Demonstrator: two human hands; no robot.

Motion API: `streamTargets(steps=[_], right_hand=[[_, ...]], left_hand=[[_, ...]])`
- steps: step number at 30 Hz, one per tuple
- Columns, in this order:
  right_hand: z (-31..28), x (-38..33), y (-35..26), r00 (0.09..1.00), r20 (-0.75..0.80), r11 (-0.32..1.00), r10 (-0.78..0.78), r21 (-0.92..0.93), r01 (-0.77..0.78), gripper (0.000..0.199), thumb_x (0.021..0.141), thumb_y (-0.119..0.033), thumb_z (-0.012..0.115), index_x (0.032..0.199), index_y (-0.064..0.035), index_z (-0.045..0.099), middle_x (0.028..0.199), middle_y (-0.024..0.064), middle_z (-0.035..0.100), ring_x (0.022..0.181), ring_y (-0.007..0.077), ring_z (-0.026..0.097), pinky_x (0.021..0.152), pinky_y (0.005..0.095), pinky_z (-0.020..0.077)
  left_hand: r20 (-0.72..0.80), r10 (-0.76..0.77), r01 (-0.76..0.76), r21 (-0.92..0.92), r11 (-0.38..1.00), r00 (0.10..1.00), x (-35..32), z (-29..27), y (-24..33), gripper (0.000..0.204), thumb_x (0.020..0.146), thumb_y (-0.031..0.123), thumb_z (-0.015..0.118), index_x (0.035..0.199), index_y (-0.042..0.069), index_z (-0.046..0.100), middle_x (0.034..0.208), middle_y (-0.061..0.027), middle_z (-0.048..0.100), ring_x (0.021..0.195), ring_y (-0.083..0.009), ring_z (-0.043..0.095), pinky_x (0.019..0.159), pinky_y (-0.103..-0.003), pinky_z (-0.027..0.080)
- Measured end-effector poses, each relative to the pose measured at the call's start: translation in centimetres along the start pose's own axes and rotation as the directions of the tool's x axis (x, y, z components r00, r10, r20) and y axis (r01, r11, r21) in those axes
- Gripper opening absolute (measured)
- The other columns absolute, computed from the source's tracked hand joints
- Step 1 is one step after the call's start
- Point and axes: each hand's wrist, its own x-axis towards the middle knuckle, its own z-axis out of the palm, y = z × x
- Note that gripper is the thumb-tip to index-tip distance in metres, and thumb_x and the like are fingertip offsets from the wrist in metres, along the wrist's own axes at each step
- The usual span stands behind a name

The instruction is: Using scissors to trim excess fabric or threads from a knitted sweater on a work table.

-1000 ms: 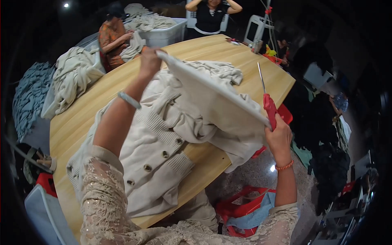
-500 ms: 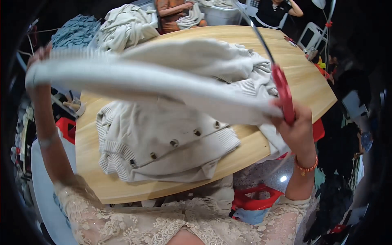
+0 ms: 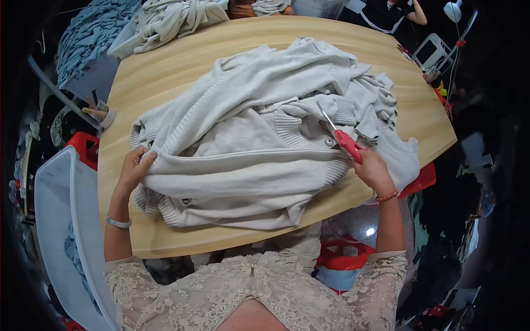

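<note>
Lying across the middle of the worktop (image 3: 210,244), the cream knit garment (image 3: 243,176) is pinched at its left edge by the closed fingers of the left hand (image 3: 136,168). A red-handled tool (image 3: 349,146) is gripped in the closed right hand (image 3: 374,172); whether cloth is pinched there too cannot be told. Cream knitwear (image 3: 375,94) is bunched at far right. A small pot (image 3: 109,118) at left is filled with tools. Blue cloth (image 3: 74,256) is held in a white tub (image 3: 75,182) at near left, light-blue cloth (image 3: 335,279) in a red basket (image 3: 361,255) at near right.
</note>
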Motion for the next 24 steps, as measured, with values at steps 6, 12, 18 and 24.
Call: streamTargets(steps=[6, 12, 18, 24], right_hand=[[-1.1, -5.0, 1.8, 0.955, -0.242, 0.933, 0.172, -0.271, -0.237, 0.021, 0.087, -0.015, 0.063, 0.1, -0.0036, 0.052, 0.092, 0.018, 0.062, 0.081, 0.0402, 0.065, 0.072, 0.0504, 0.0514], [-3.8, -9.1, 3.6, 0.921, -0.315, 0.974, 0.228, 0.081, -0.213, 0.027, 0.089, -0.012, 0.061, 0.11, -0.0065, 0.045, 0.103, 0.0217, 0.06, 0.09, 0.0445, 0.062, 0.072, 0.0532, 0.0483], [-5.6, -13.0, 2.0, 0.996, -0.084, 0.996, 0.01, 0.085, -0.003, 0.026, 0.088, -0.015, 0.063, 0.109, -0.0054, 0.051, 0.09, 0.0234, 0.064, 0.085, 0.0473, 0.06, 0.071, 0.0528, 0.0465], [-8.1, -14.7, -0.2, 0.974, 0.222, 0.981, 0.05, 0.171, -0.089, 0.02, 0.085, -0.014, 0.067, 0.1, -0.0051, 0.056, 0.079, 0.0245, 0.061, 0.08, 0.0465, 0.059, 0.068, 0.0524, 0.0464]], left_hand=[[-0.173, 0.504, -0.142, 0.838, 0.526, 0.846, -1.2, 2.2, 4.4, 0.015, 0.083, 0.007, 0.069, 0.094, 0.004, 0.059, 0.103, -0.0167, 0.061, 0.094, -0.0324, 0.058, 0.08, -0.043, 0.045], [0.263, 0.722, -0.767, 0.262, 0.585, 0.64, -2.2, 20.0, 15.3, 0.04, 0.076, 0.007, 0.075, 0.114, 0.006, 0.062, 0.13, -0.0184, 0.056, 0.123, -0.0376, 0.051, 0.102, -0.046, 0.043], [0.706, 0.616, -0.934, 0.208, 0.29, 0.349, 1.3, 32.3, 15.4, 0.058, 0.09, 0.04, 0.06, 0.133, 0.002, 0.051, 0.143, -0.021, 0.045, 0.138, -0.0349, 0.037, 0.119, -0.05, 0.018], [0.618, 0.704, -0.931, 0.146, 0.334, 0.349, 1.1, 34.1, 13.3, 0.063, 0.091, 0.045, 0.056, 0.135, 0.001, 0.049, 0.145, -0.0222, 0.043, 0.139, -0.0347, 0.036, 0.12, -0.052, 0.011]])
